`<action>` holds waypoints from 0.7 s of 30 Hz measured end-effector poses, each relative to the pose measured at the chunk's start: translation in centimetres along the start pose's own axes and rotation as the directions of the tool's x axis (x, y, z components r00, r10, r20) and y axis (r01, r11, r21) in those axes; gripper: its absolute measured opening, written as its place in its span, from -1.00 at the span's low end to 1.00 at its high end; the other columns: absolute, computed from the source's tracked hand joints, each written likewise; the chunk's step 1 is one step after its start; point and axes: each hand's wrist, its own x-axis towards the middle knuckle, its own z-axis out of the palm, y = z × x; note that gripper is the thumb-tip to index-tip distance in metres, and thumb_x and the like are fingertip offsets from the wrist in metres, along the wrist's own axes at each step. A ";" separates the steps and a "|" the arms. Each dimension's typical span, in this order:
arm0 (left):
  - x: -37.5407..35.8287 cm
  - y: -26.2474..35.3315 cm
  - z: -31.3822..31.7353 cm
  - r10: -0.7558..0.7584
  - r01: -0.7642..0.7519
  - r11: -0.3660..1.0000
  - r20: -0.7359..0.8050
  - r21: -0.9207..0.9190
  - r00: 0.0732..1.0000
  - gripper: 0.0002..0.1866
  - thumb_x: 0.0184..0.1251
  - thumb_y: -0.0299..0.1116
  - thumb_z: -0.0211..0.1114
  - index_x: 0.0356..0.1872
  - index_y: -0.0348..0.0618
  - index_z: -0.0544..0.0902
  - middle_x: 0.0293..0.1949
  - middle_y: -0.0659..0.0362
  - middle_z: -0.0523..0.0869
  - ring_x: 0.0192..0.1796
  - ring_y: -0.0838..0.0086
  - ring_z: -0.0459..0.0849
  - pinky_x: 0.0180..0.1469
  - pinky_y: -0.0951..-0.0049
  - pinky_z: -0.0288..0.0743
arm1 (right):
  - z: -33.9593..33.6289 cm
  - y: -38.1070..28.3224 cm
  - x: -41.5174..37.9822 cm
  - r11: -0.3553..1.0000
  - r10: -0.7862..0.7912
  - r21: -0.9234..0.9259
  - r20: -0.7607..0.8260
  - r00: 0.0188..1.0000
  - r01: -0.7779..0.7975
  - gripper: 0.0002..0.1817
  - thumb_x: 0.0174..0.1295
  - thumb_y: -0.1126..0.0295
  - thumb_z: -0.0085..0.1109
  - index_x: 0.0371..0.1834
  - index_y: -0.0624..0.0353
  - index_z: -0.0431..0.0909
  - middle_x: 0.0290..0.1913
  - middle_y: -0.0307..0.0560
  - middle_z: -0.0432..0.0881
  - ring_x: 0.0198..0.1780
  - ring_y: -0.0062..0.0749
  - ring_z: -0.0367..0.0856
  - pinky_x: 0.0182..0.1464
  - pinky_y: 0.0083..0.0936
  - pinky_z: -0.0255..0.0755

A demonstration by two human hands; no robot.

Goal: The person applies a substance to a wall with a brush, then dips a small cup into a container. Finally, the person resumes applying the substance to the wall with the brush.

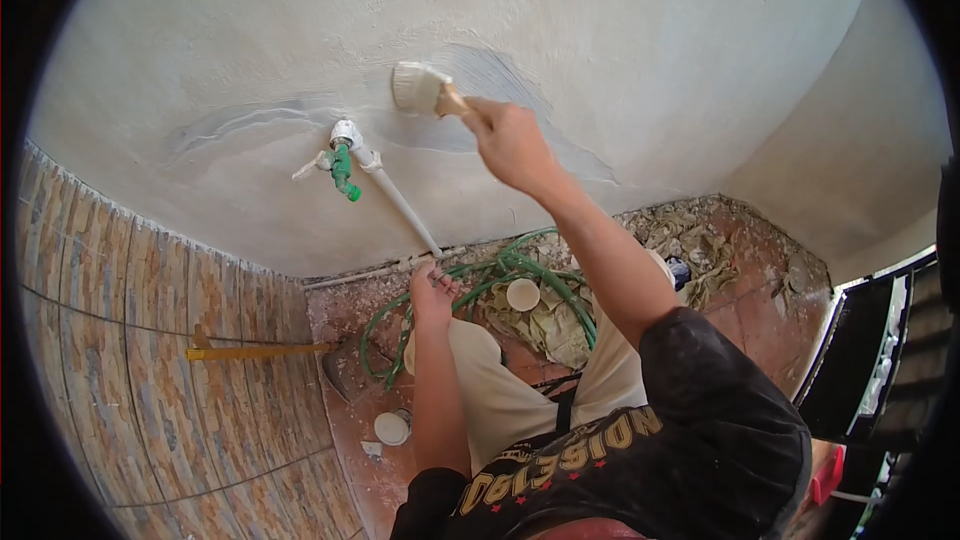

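Note:
My right hand (508, 140) is closed round the wooden handle of a wide paintbrush (418, 88). Its pale, coated bristles touch the wall (650, 60), over a grey, wet-looking streaked patch (500, 80). Lower down, my left hand (432, 292) hangs near the foot of a white pipe (405, 202), fingers partly curled and apart, with nothing visible in them. A green tap (342, 168) juts from the pipe's top, left of the brush. Behind and beside my left hand lies a coiled green hose (515, 262).
Crumpled debris (690, 235) lies along the wall's base. A white cup (522, 294) stands between my legs, another white container (392, 428) on the red tiles. Stone-patterned tiles (150, 370) cover the left wall; a yellow handle (260, 351) leans there. A dark gate (870, 340) is at right.

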 end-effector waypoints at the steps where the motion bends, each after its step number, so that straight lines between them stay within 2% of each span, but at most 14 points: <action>1: -0.2 0.0 -0.2 -0.001 0.001 1.000 -0.002 0.005 1.000 -0.90 0.23 -0.36 0.11 -0.31 -0.04 0.37 -0.39 0.28 0.32 -0.42 0.48 0.33 -0.38 0.39 0.29 | -0.7 1.7 -0.1 0.996 0.092 -0.003 -0.008 0.996 -0.092 -0.70 0.25 0.33 0.04 -0.01 0.22 0.56 -0.57 0.10 0.48 -0.57 -0.35 0.41 -0.43 -0.40 0.33; 3: -0.2 0.3 0.0 0.001 -0.001 1.000 0.002 -0.015 1.000 -0.87 0.24 -0.32 0.13 -0.41 -0.02 0.36 -0.53 0.32 0.34 -0.46 0.50 0.33 -0.38 0.41 0.26 | -2.3 4.9 -1.4 0.973 0.228 -0.015 -0.074 0.971 -0.229 -0.71 0.25 0.34 0.04 -0.03 0.22 0.57 -0.54 0.15 0.52 -0.55 -0.22 0.44 -0.40 -0.36 0.34; 6: -0.7 0.4 0.7 0.006 -0.006 1.000 0.037 -0.001 0.999 -0.87 0.22 -0.34 0.14 -0.42 -0.02 0.36 -0.53 0.32 0.35 -0.46 0.49 0.33 -0.38 0.40 0.25 | -3.0 12.2 -7.5 0.924 0.324 -0.114 -0.269 0.907 -0.364 -0.72 0.24 0.36 0.04 -0.04 0.21 0.57 -0.51 0.17 0.54 -0.52 -0.12 0.47 -0.37 -0.34 0.36; 8: -0.4 -0.2 0.6 -0.007 0.008 1.000 0.056 -0.018 0.998 -0.88 0.21 -0.35 0.14 -0.41 -0.02 0.36 -0.52 0.32 0.35 -0.46 0.49 0.33 -0.37 0.40 0.25 | -3.5 16.4 -11.5 0.844 0.458 -0.200 -0.216 0.862 -0.498 -0.72 0.23 0.36 0.05 -0.04 0.21 0.57 -0.53 0.17 0.52 -0.53 -0.15 0.47 -0.38 -0.33 0.36; 11: -0.3 0.0 0.9 -0.017 0.017 1.000 0.050 0.007 0.999 -0.89 0.22 -0.35 0.13 -0.32 -0.02 0.36 -0.43 0.30 0.33 -0.43 0.49 0.34 -0.36 0.38 0.28 | -4.2 13.0 -12.1 0.850 0.481 -0.131 -0.196 0.854 -0.509 -0.74 0.24 0.36 0.03 -0.07 0.20 0.58 -0.55 0.20 0.49 -0.55 -0.10 0.43 -0.40 -0.31 0.33; 13: 0.2 -0.2 0.4 -0.014 0.014 1.000 0.042 0.005 0.999 -0.89 0.22 -0.35 0.13 -0.33 -0.01 0.36 -0.43 0.30 0.33 -0.43 0.49 0.34 -0.37 0.39 0.28 | -4.2 7.1 -9.0 0.912 0.394 -0.108 -0.035 0.919 -0.395 -0.75 0.26 0.37 0.02 -0.08 0.18 0.58 -0.58 0.19 0.46 -0.57 -0.11 0.42 -0.43 -0.31 0.32; 15: 0.3 -0.2 0.2 -0.012 0.011 1.000 0.050 0.020 0.999 -0.89 0.22 -0.35 0.13 -0.34 -0.01 0.36 -0.42 0.30 0.33 -0.43 0.50 0.34 -0.37 0.39 0.28 | -3.0 3.5 -5.6 0.974 0.217 -0.079 0.026 0.976 -0.214 -0.74 0.27 0.37 0.01 -0.04 0.15 0.58 -0.59 0.16 0.46 -0.59 -0.20 0.43 -0.44 -0.33 0.32; 17: 0.1 -0.1 0.2 -0.008 0.007 1.000 0.025 0.007 1.000 -0.89 0.22 -0.35 0.13 -0.36 -0.02 0.35 -0.43 0.30 0.33 -0.42 0.50 0.33 -0.38 0.40 0.28 | -1.3 2.6 -2.0 0.996 0.016 -0.088 -0.020 1.000 -0.018 -0.73 0.25 0.34 0.03 -0.05 0.18 0.58 -0.59 0.14 0.47 -0.59 -0.25 0.44 -0.43 -0.34 0.33; 18: -0.1 0.0 0.3 -0.007 0.007 1.000 0.024 0.012 1.000 -0.89 0.22 -0.35 0.13 -0.36 -0.02 0.35 -0.43 0.30 0.33 -0.42 0.50 0.33 -0.38 0.40 0.28 | -1.9 3.0 -0.9 0.996 0.019 -0.085 -0.023 1.000 -0.021 -0.73 0.25 0.34 0.03 -0.05 0.18 0.58 -0.59 0.14 0.47 -0.59 -0.25 0.44 -0.43 -0.34 0.33; 21: -0.4 0.3 0.4 0.015 -0.015 1.000 -0.047 0.002 0.999 -0.87 0.19 -0.35 0.15 -0.42 -0.03 0.36 -0.52 0.31 0.34 -0.44 0.50 0.34 -0.39 0.41 0.27 | -3.7 5.3 -0.1 0.972 0.234 -0.005 -0.009 0.972 -0.234 -0.70 0.22 0.27 0.07 -0.13 0.25 0.60 -0.55 0.09 0.54 -0.54 -0.31 0.47 -0.41 -0.37 0.34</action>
